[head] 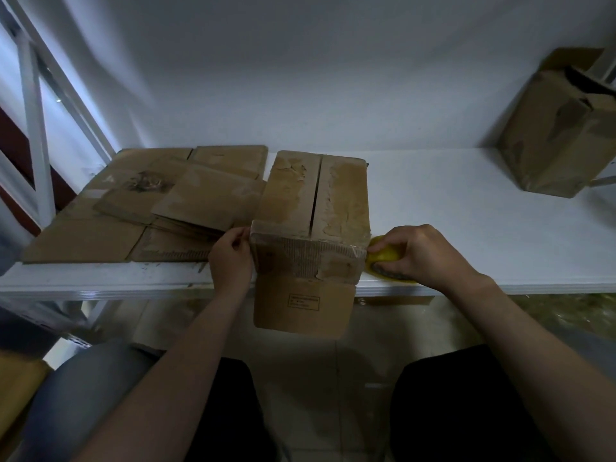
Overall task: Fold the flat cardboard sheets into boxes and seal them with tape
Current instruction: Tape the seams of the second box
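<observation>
A folded brown cardboard box (313,201) lies on the white table (466,201) at its front edge, top flaps meeting along a centre seam. One flap (301,305) hangs down over the table edge. My left hand (230,258) pinches the box's near left corner, where the tape's end lies. My right hand (420,253) grips a yellow tape roll (383,258) at the box's near right corner. A strip of clear tape (333,253) runs across the near face between both hands.
A pile of flat cardboard sheets (140,208) covers the table's left part, touching the box. Another folded box (563,128) stands at the far right against the white wall. A white metal frame (36,121) rises at the left. My knees are below the table.
</observation>
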{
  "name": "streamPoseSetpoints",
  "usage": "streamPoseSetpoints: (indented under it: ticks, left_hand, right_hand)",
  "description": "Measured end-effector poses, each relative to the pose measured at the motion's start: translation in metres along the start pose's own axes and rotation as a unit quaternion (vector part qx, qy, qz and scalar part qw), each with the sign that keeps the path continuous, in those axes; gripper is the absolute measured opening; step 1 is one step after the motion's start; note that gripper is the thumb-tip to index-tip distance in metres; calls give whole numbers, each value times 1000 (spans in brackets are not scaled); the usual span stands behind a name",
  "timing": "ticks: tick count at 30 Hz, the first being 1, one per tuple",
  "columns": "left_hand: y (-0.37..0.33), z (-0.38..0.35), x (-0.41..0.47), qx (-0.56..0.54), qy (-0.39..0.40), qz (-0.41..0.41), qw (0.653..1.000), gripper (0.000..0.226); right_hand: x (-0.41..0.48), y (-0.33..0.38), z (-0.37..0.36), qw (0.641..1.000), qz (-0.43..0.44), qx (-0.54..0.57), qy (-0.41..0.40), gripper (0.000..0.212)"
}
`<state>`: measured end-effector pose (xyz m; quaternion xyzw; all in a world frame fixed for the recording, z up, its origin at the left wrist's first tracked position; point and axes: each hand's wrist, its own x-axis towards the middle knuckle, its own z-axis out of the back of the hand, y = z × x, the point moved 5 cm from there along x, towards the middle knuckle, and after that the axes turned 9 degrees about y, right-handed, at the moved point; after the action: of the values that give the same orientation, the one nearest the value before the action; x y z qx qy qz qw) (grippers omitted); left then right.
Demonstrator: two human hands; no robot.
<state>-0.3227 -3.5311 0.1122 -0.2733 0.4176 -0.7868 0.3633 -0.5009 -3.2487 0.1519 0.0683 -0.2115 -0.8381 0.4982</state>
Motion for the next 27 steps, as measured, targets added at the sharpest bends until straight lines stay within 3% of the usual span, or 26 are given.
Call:
streamPoseSetpoints:
  ticks: [6,14,17,19,21,23,25,27]
  left_hand:
    - [-5,4,-1,21,32,6,999,31]
    - [8,11,10,-40,78,123,989,53]
    - [-23,24,-1,53,-54,36,997,25]
    - [-65,18,-24,103,-103,-113,983,22]
    - [-99,-14,-48,125,2,-277,953,28]
    - [-116,-59,-73,197,161,-376,891,38]
    - [-117,-97,-92,317,263,-382,827,55]
    - [-110,-117,-95,408,286,-352,792,69]
  right_hand:
    - [-1,5,1,1000,-5,0,0,32]
    - [-1,4,1,1000,-19,5,2,32]
    - [-2,8,0,1000,-16,2,0,33]
    - [-4,9,0,1000,-17,1,-6,34]
    - [-6,9,-1,1000,-13,-1,-12,34]
    - [-6,10,1,1000,-2,0,-17,33]
    - [-6,13,3,1000,12,-14,-15,31]
    - [-6,14,6,999,20,-23,-15,30]
